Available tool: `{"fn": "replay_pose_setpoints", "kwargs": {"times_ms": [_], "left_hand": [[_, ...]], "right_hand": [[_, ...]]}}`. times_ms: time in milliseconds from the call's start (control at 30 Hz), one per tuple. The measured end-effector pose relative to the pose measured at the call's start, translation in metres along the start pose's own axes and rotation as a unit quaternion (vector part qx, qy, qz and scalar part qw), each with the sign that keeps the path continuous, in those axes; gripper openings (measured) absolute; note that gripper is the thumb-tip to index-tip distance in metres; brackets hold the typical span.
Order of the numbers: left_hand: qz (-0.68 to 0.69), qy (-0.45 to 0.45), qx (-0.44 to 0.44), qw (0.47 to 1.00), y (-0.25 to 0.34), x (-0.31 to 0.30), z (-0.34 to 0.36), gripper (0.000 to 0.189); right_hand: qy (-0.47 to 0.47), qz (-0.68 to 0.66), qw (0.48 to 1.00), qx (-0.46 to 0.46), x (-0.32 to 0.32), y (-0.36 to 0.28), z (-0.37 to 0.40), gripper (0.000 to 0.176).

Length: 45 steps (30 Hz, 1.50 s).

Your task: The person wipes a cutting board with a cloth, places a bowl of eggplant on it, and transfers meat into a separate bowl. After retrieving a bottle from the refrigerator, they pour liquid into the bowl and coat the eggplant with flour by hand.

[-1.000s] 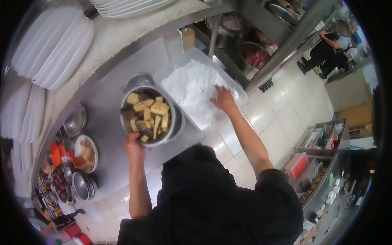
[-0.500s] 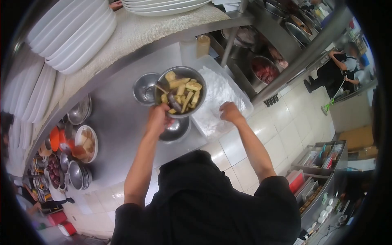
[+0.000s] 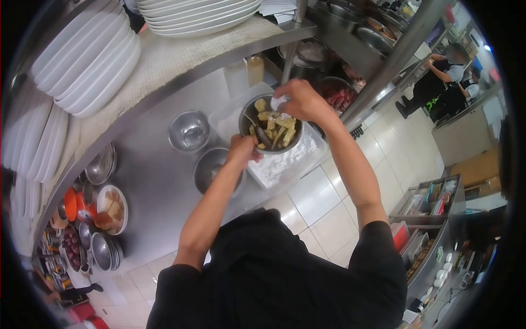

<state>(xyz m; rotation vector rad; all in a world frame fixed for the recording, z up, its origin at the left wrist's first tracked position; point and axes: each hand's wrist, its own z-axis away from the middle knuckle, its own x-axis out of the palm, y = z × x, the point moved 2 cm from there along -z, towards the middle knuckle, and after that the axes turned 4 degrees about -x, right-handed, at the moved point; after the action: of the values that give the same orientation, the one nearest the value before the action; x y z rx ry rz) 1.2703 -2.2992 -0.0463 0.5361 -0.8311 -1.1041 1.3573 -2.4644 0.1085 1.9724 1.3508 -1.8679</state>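
Observation:
My left hand [image 3: 243, 150] grips the near-left rim of a metal bowl [image 3: 299, 137] that holds yellow, stick-shaped food pieces [image 3: 280, 130] and a spoon. Over the bowl's far right side is my right hand [image 3: 298, 98], its fingers closed on white powder [image 3: 279, 102]. Some powder lies on the food. Beneath the bowl is a translucent tray of white powder [image 3: 282, 170]. Two metal bowls rest on the steel counter to the left, a small one [image 3: 189, 131] and a larger one [image 3: 211, 167].
White plates [image 3: 87, 60] are stacked on the shelf [image 3: 181, 52] above the counter. Two bottles [image 3: 255, 70] stand behind the tray. A metal post [image 3: 392, 63] slants at the right. At the left are stacked bowls [image 3: 104, 249]. Two people [image 3: 438, 77] are in the far right background.
My left hand and the bowl have moved right, over the tray. My right hand has risen from the powder tray to above the bowl with powder in it.

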Motion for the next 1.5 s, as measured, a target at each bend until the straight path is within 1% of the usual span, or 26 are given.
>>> {"fn": "replay_pose_setpoints", "kwargs": {"times_ms": [33,67,167,200,300,433,500,533,633,700,767,800,933,967,1033,1100,1133,1167,1200,1233,1300,1333,1367,1433,1467,1500], "left_hand": [[-0.021,0.015,-0.021,0.999,-0.001,0.002,-0.001,0.023],[-0.042,0.031,-0.043,0.998,-0.002,0.003,-0.002,0.024],[-0.046,0.020,-0.035,0.998,-0.013,0.005,-0.012,0.027],[-0.068,0.033,-0.030,0.997,-0.009,0.007,-0.014,0.028],[-0.041,0.011,-0.069,0.997,-0.013,0.004,-0.003,0.027],[-0.084,0.037,-0.041,0.995,-0.010,0.005,-0.019,0.027],[-0.033,0.013,-0.067,0.997,-0.011,0.004,-0.014,0.026],[-0.015,0.001,-0.055,0.998,-0.013,0.004,-0.016,0.027],[-0.067,0.006,-0.035,0.997,-0.003,0.011,-0.023,0.028],[-0.067,0.004,-0.046,0.997,-0.010,0.011,-0.020,0.029],[-0.022,-0.007,-0.036,0.999,-0.016,0.012,-0.025,0.028],[-0.060,0.002,-0.033,0.998,-0.012,0.013,-0.029,0.028],[-0.018,-0.019,-0.078,0.997,-0.016,0.012,-0.028,0.028],[-0.017,-0.020,-0.078,0.997,-0.015,0.013,-0.030,0.028],[-0.089,0.002,-0.069,0.994,-0.007,0.018,-0.029,0.028],[-0.070,-0.006,-0.074,0.995,-0.008,0.018,-0.016,0.029],[-0.052,-0.015,-0.079,0.995,-0.009,0.017,-0.012,0.029],[-0.050,-0.015,-0.079,0.995,-0.009,0.018,-0.014,0.029],[-0.064,0.003,-0.064,0.996,-0.006,0.020,-0.018,0.023],[-0.078,0.021,-0.049,0.995,-0.005,0.020,-0.020,0.017],[-0.072,0.010,-0.046,0.996,-0.005,0.018,-0.018,0.018],[-0.068,-0.002,-0.042,0.997,-0.004,0.015,-0.016,0.018],[-0.066,-0.002,-0.043,0.997,-0.002,0.012,-0.017,0.018],[-0.057,-0.002,-0.043,0.997,0.010,0.006,-0.018,0.031],[-0.058,0.003,-0.029,0.998,0.016,0.003,-0.015,0.030],[-0.056,0.004,-0.028,0.998,0.022,0.001,-0.013,0.030]], "right_hand": [[-0.003,0.013,0.999,-0.039,0.003,0.002,-0.002,0.029],[-0.017,0.017,1.000,-0.018,0.008,0.005,0.001,0.028],[-0.014,0.030,0.999,0.021,0.003,0.007,0.003,0.028],[0.026,0.045,0.999,-0.003,0.004,0.010,0.003,0.028],[0.008,0.020,1.000,0.001,0.006,0.018,0.010,0.026],[0.002,0.021,1.000,-0.010,-0.001,0.017,0.007,0.026],[0.002,0.000,1.000,0.001,0.000,0.016,0.010,0.025],[0.002,-0.001,1.000,0.000,0.000,0.018,0.009,0.025],[0.002,0.021,0.999,-0.029,-0.001,0.016,0.008,0.025],[0.031,0.030,0.998,-0.034,-0.004,0.009,0.016,0.025],[0.025,0.036,0.998,-0.035,-0.007,0.016,0.009,0.025],[0.020,0.042,0.998,-0.036,-0.009,0.017,0.007,0.025],[0.028,0.011,1.000,-0.005,-0.015,0.014,0.011,0.025],[0.030,0.017,0.999,-0.009,-0.016,0.016,0.011,0.026],[0.029,0.023,0.999,-0.014,-0.013,0.020,0.011,0.026],[0.036,0.013,0.998,-0.059,-0.007,0.019,0.012,0.026],[0.035,0.013,0.998,-0.059,-0.010,0.017,0.011,0.026],[0.004,0.002,0.999,-0.037,-0.014,0.015,0.010,0.027],[-0.027,-0.010,0.999,-0.014,-0.016,0.013,0.009,0.029],[-0.029,-0.010,0.999,-0.015,-0.016,0.013,0.012,0.029],[0.023,-0.065,0.997,0.016,-0.017,0.019,0.025,0.033],[0.050,-0.062,0.995,0.052,-0.017,0.031,0.034,0.035],[0.049,-0.062,0.996,0.052,-0.016,0.043,0.044,0.035],[0.107,-0.124,0.971,0.175,-0.009,0.073,0.062,0.033],[0.106,-0.125,0.971,0.174,-0.002,0.083,0.070,0.033],[0.086,-0.089,0.970,0.210,0.009,0.094,0.079,0.032]]}}
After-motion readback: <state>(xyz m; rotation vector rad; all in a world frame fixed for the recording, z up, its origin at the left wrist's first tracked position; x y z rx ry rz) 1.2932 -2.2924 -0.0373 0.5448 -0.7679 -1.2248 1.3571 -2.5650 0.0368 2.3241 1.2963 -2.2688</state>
